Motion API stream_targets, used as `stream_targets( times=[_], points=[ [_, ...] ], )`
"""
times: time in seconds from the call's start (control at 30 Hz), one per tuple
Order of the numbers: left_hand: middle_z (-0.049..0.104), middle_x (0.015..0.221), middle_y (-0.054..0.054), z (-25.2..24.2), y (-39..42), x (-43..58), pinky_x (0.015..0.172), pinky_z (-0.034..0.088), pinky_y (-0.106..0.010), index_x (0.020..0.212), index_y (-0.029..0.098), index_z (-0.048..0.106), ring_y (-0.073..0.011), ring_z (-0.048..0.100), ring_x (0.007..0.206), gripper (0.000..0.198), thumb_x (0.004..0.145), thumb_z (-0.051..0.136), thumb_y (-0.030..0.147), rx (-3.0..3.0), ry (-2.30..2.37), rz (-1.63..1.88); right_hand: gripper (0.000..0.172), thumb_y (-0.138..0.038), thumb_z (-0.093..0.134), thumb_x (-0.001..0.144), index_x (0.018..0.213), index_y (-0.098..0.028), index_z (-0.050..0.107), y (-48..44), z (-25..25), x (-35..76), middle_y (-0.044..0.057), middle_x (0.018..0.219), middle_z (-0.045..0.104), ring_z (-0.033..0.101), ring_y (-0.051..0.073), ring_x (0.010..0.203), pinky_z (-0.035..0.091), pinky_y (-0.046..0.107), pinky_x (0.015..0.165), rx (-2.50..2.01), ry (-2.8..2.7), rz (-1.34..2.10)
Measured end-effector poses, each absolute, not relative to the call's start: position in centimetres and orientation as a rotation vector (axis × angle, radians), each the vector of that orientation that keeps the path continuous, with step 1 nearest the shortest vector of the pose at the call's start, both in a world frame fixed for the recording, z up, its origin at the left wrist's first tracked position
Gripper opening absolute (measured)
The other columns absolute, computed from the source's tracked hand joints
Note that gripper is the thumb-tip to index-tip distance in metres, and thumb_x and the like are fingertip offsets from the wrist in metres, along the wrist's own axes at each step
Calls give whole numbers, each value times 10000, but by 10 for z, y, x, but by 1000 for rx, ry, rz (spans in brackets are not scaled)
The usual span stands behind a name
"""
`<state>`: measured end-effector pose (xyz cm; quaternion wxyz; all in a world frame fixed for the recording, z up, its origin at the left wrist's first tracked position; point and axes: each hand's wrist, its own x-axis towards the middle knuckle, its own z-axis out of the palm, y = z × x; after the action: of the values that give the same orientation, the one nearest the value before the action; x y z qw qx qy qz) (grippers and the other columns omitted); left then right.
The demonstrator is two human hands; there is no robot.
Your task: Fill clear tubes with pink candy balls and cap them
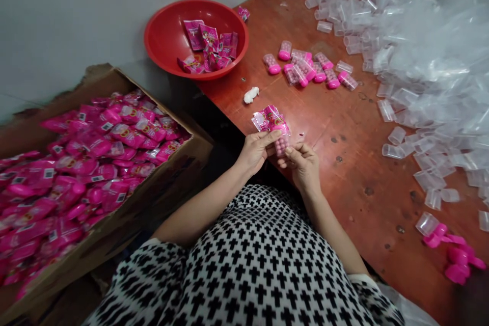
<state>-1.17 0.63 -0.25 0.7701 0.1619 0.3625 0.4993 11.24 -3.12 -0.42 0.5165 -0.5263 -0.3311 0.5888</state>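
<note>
Near the table edge, a clear candy tube (281, 145) full of small pink balls is held between my two hands. My left hand (255, 152) pinches its upper left side, thumb on top. My right hand (304, 164) grips its lower right side with thumb and fingers. Just past the tube's pink end lies a shiny pink printed wrapper (264, 118); whether it is in my fingers or on the table I cannot tell. Farther off, a small white lump (251, 94) sits on the wood, and beyond it several filled tubes with pink caps (304, 68) lie in a cluster.
A red bowl (162, 53) with several pink packets stands at the table's far left corner. Left of me, a cardboard box (153, 168) holds many pink packets. Clear empty cups (412, 61) heap up along the right, and pink plastic pieces (458, 260) lie at lower right.
</note>
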Motion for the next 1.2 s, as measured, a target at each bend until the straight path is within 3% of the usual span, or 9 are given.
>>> stream_targets(
  times=[0.23, 0.4, 0.53, 0.73, 0.9, 1.03, 1.13, 1.2],
  points=[
    [660, 642, -45, -1, 9, -14, 596, 488, -239, 657, 84, 639, -102, 597, 571, 331, 595, 816, 357, 411, 807, 1102, 184, -297, 734, 723, 837, -192, 635, -38, 0, 109, -15, 757, 707, 646, 96, 580, 546, 217, 559, -1347, -1023, 1169],
    [675, 656, -67, -3, 8, -15, 557, 469, -246, 639, 85, 648, -104, 579, 545, 340, 585, 816, 376, 454, 758, 1053, 172, -293, 738, 697, 756, -185, 617, -36, 1, 107, -35, 630, 673, 604, 91, 462, 511, 204, 458, -1237, -814, 1401],
    [637, 584, -40, -8, 3, -20, 539, 490, -259, 585, 99, 644, -104, 562, 510, 325, 607, 800, 384, 564, 695, 941, 211, -317, 744, 679, 757, -179, 604, -35, 0, 106, -19, 663, 690, 595, 86, 453, 502, 202, 438, -1214, -711, 1453],
    [637, 594, -38, -11, -3, -22, 608, 517, -266, 657, 91, 691, -111, 594, 550, 277, 651, 785, 352, 603, 677, 904, 259, -329, 758, 692, 796, -206, 555, -30, -7, 112, -52, 605, 677, 635, 102, 491, 539, 214, 493, -1225, -858, 1344],
    [681, 688, -83, -8, -9, -31, 752, 535, -314, 701, 74, 711, -151, 648, 663, 286, 650, 793, 343, 548, 610, 809, 371, -375, 796, 626, 720, -221, 472, -16, -3, 108, -75, 530, 642, 578, 99, 402, 489, 203, 407, -1212, -981, 1451],
    [726, 931, -78, 2, -18, -71, 848, 533, -366, 855, 170, 718, -209, 677, 877, 339, 673, 754, 454, 509, 729, 1181, 374, -404, 791, 623, 757, -214, 497, -12, 4, 99, -62, 570, 658, 597, 101, 440, 489, 200, 430, -1167, -1089, 1531],
    [703, 1089, -20, 7, -17, -112, 875, 526, -322, 1005, 272, 685, -192, 647, 1015, 562, 733, 502, 728, 460, 913, 1677, 308, -415, 735, 704, 768, -202, 521, -11, 7, 103, -40, 602, 671, 603, 97, 453, 486, 196, 439, -1183, -1117, 1468],
    [691, 1129, -20, 3, -11, -124, 887, 517, -306, 1072, 285, 658, -183, 643, 1029, 667, 737, 381, 792, 519, 1063, 1803, 292, -428, 702, 741, 751, -193, 529, -8, 7, 110, -32, 600, 666, 594, 88, 447, 482, 191, 441, -1242, -1114, 1397]
  ],
)
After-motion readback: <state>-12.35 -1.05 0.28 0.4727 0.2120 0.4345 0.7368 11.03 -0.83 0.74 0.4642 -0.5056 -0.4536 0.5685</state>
